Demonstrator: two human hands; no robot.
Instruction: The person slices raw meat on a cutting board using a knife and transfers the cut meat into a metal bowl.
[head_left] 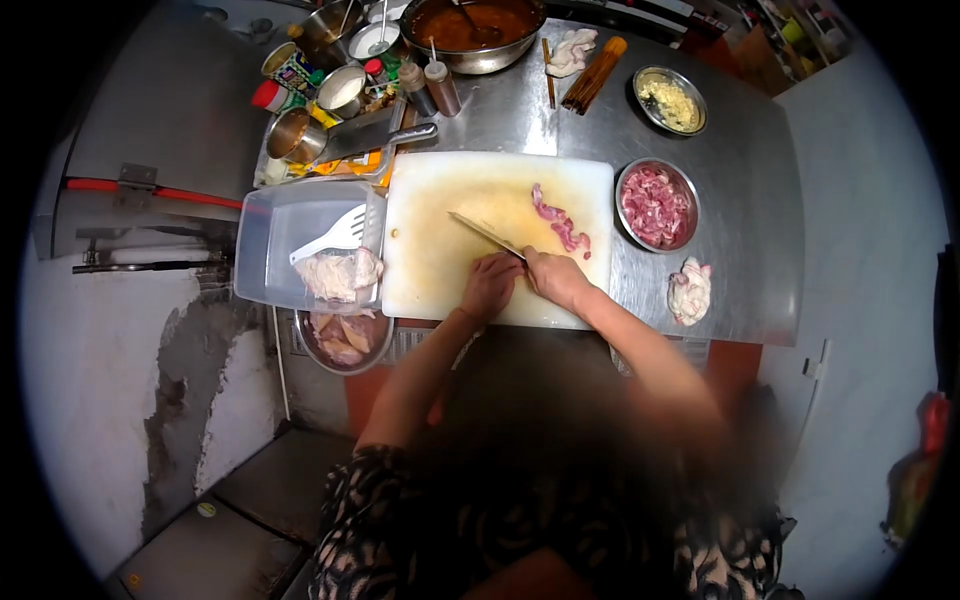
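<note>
Left hand (489, 286): on the lower middle of the cutting board (432, 186), fingers bent and drawn together close beside the knife (484, 233). Whether they pinch anything underneath is hidden. Careful work here would, I judge, have the fingertips curled well back from the edge.

Right hand (556, 279): just right of the left hand, fingers closed around the knife's near end. A firm, relaxed grip should make for even cuts.

Knife: slants from the hands toward the upper left of the frame, tip over the board's middle. Short, guided strokes seem wisest, with both hands so close together.

Cutting board: pale, centre of the frame, beneath both hands; it would serve best lying flat and steady.

Meat strips (561, 221): a reddish, uneven line on the board's right side, above the right hand, apart from the fingers and the blade.

Steel bowl (656, 247): right of centre, past the board's edge, filled with sliced red meat (656, 203), clear of both hands.
</note>
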